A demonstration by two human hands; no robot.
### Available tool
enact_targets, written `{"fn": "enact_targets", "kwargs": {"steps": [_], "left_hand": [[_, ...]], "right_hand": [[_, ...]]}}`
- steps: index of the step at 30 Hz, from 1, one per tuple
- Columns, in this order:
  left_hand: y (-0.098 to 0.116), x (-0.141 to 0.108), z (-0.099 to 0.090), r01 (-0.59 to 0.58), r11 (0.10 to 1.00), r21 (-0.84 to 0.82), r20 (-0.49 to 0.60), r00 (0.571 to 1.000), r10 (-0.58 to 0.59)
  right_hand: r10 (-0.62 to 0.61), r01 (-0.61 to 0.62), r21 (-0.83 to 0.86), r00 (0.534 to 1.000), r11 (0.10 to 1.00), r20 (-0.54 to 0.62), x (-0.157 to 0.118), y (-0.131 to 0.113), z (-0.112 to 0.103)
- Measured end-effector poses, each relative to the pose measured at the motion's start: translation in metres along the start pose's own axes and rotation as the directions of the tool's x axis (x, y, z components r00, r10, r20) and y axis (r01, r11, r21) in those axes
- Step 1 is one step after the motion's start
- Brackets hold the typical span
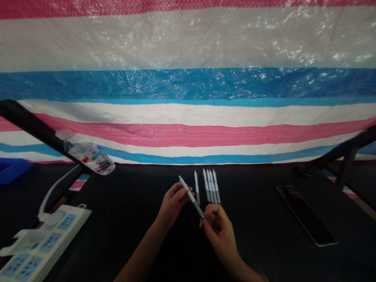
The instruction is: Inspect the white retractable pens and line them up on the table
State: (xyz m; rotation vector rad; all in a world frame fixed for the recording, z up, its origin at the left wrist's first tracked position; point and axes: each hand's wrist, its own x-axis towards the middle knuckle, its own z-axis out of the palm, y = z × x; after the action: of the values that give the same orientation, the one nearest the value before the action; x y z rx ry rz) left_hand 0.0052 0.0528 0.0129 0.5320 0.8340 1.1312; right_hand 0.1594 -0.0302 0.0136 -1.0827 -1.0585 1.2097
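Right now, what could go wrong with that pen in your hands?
The white pen, held between the left hand and the right hand, might slip and fall. It could then knock the nearby pens out of their neat row, and they might roll across the black table.

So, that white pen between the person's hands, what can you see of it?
It is a click pen, white on the upper barrel and grey towards the tip, plastic-looking, with a small metal-looking point. It slants between the hands: the left hand holds its upper part, the right hand pinches the tip end.
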Motion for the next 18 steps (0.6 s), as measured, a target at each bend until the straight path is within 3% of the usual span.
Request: {"fn": "enact_targets", "kwargs": {"steps": [4, 8, 12, 18], "left_hand": [[-0.003, 0.001, -0.001, 0.022, 1.0, -0.019, -0.018, 1.0, -0.022], [-0.003, 0.0, 0.0, 0.062, 0.998, -0.01, 0.02, 0.998, -0.061], [-0.002, -0.002, 0.0, 0.1, 0.994, 0.051, 0.074, 0.992, -0.104], [-0.005, -0.001, -0.002, 0.09, 0.992, 0.092, 0.081, 0.992, -0.098]], "right_hand": [[0.267, -0.286, 0.26, 0.958, 0.922, 0.107, 0.0, 0.003, 0.005], [0.478, -0.59, 0.396, 0.805, 0.703, 0.351, -0.001, 0.011, 0.008], [0.532, -0.684, 0.389, 0.726, 0.616, 0.435, -0.001, 0.017, 0.005], [0.6, -0.714, 0.353, 0.7, 0.605, 0.388, 0.002, 0.012, 0.0]]}}
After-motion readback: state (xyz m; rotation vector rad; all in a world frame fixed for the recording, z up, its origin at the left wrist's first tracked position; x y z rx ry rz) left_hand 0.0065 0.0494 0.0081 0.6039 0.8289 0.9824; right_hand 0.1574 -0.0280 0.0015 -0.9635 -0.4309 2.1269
